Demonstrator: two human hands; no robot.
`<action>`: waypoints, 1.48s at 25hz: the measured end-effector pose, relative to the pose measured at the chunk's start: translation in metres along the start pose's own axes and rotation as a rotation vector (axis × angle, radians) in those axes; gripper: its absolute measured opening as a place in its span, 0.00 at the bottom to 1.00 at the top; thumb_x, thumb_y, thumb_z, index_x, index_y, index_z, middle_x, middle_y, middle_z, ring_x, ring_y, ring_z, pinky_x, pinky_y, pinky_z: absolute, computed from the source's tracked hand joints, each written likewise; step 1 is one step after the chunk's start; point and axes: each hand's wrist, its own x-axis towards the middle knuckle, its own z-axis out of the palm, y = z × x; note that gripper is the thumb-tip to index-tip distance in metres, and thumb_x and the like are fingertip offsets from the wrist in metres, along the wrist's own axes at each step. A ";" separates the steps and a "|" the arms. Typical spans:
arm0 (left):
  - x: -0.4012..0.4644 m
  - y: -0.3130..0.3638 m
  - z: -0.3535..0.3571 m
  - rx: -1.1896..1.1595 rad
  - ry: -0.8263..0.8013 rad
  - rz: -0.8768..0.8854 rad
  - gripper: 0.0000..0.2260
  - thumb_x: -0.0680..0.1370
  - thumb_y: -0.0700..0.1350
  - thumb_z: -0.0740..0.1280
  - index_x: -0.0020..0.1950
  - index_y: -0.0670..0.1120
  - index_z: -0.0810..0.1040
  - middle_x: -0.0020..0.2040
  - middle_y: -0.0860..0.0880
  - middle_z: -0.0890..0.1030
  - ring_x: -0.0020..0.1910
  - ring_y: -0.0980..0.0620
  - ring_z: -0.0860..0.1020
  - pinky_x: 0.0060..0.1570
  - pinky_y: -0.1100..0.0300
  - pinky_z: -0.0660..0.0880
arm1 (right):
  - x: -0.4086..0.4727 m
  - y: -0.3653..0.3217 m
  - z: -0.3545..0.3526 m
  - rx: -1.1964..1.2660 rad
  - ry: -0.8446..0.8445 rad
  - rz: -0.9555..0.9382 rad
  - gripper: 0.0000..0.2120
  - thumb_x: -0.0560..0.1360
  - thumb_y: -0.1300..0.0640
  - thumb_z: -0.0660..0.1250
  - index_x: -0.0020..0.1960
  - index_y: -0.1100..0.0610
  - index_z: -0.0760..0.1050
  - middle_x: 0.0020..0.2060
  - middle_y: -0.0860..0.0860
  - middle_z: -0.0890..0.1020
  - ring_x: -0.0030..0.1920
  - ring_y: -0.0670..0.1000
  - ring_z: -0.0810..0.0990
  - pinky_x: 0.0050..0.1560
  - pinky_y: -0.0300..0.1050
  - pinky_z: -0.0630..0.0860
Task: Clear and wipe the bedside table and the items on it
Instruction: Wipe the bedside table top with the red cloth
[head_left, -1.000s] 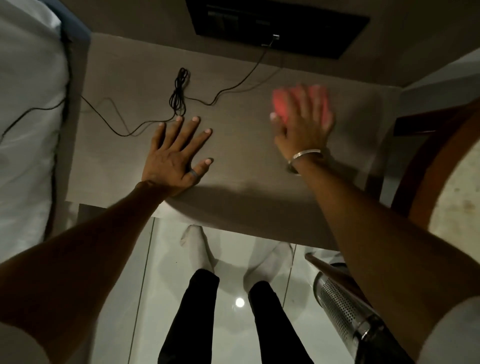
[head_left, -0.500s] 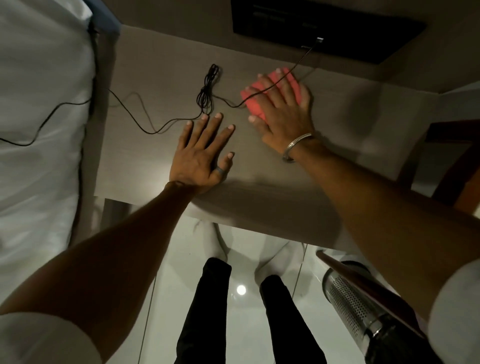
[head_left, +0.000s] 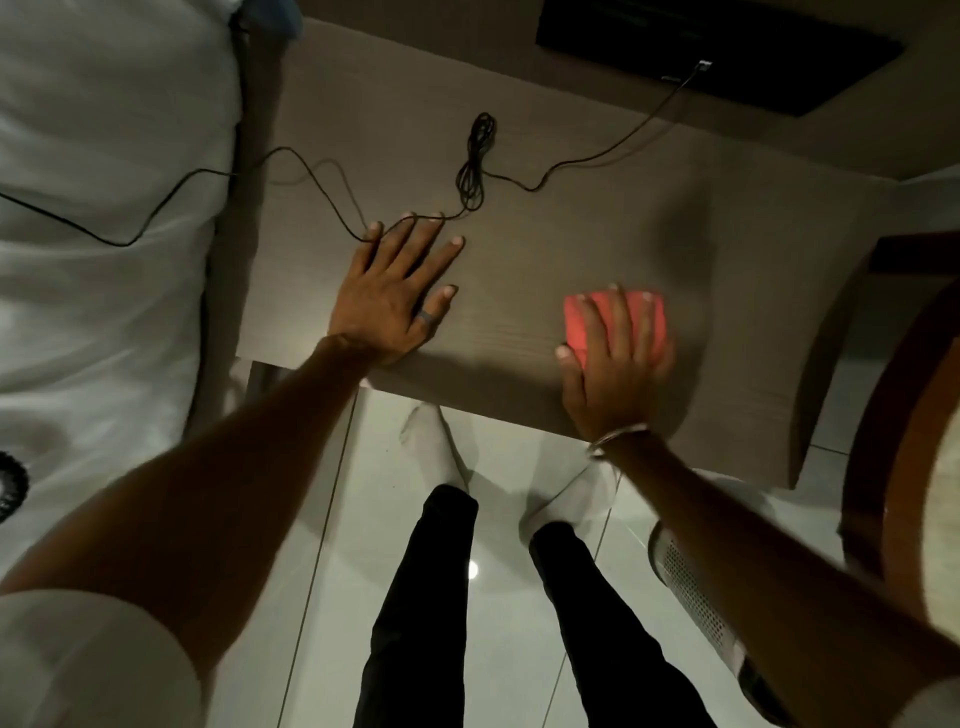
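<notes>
The brown bedside table (head_left: 597, 228) fills the upper middle of the head view. My right hand (head_left: 613, 364) lies flat on a folded red cloth (head_left: 576, 322) near the table's front right edge, fingers spread over it and pressing it down. My left hand (head_left: 400, 291) rests flat on the tabletop near the front left, fingers apart, holding nothing. A black cable (head_left: 475, 156) with a bundled loop runs across the back of the table; my left fingertips touch one strand of it.
A bed with white sheets (head_left: 104, 208) borders the table on the left, and the cable trails onto it. A dark wall panel (head_left: 727, 47) sits behind the table. A perforated metal bin (head_left: 691, 592) and a round wooden table (head_left: 883, 415) stand at the right. My legs stand on the tiled floor.
My right hand has slid the red cloth from the table's back, near the cable, to the front right edge. My left hand has stayed flat on the table.
</notes>
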 end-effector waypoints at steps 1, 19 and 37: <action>-0.009 -0.021 -0.003 0.027 0.002 -0.002 0.30 0.86 0.63 0.45 0.87 0.54 0.53 0.88 0.47 0.53 0.87 0.43 0.51 0.84 0.41 0.47 | 0.019 0.007 -0.002 -0.004 -0.050 -0.222 0.28 0.81 0.39 0.55 0.79 0.43 0.63 0.81 0.50 0.64 0.82 0.61 0.57 0.77 0.67 0.57; -0.033 -0.081 -0.005 -0.067 0.077 -0.355 0.33 0.84 0.68 0.49 0.87 0.57 0.52 0.88 0.47 0.50 0.87 0.43 0.49 0.84 0.40 0.42 | 0.254 -0.192 -0.008 0.026 -0.161 -0.502 0.31 0.79 0.40 0.54 0.80 0.50 0.61 0.80 0.56 0.64 0.82 0.65 0.56 0.81 0.66 0.53; -0.115 -0.065 -0.040 -0.305 0.056 -0.551 0.30 0.86 0.55 0.46 0.86 0.42 0.55 0.87 0.39 0.53 0.87 0.39 0.48 0.85 0.45 0.44 | 0.073 -0.222 0.003 0.110 -0.144 -0.303 0.32 0.79 0.40 0.58 0.81 0.44 0.57 0.83 0.50 0.60 0.83 0.61 0.53 0.79 0.67 0.52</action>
